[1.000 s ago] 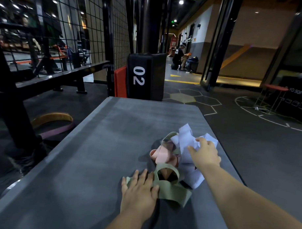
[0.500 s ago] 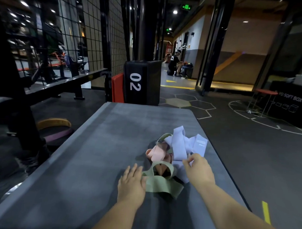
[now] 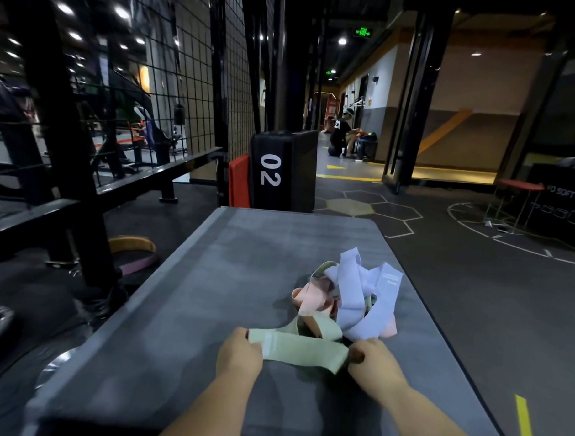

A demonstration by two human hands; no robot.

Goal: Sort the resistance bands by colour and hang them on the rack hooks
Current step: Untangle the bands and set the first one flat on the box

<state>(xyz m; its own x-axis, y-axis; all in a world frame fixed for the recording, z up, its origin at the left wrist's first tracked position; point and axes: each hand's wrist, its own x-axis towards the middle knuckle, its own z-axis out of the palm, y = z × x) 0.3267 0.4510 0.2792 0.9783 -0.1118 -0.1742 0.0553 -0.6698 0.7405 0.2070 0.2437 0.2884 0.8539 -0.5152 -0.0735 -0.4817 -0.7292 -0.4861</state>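
Both hands now hold the green band (image 3: 302,349): my left hand (image 3: 239,350) pinches its left end, my right hand (image 3: 372,357) grips its right end, low in the centre of the frame. Half a second ago the left lay flat on it and the right was at the lilac bands (image 3: 358,295). Reading: green gets separated first; nothing hung yet. Band: wide flat loop, soft matt fabric, folded over itself, its far part touching the pink band (image 3: 309,300). Pile sits right of centre on the grey, faintly mottled platform (image 3: 211,296).
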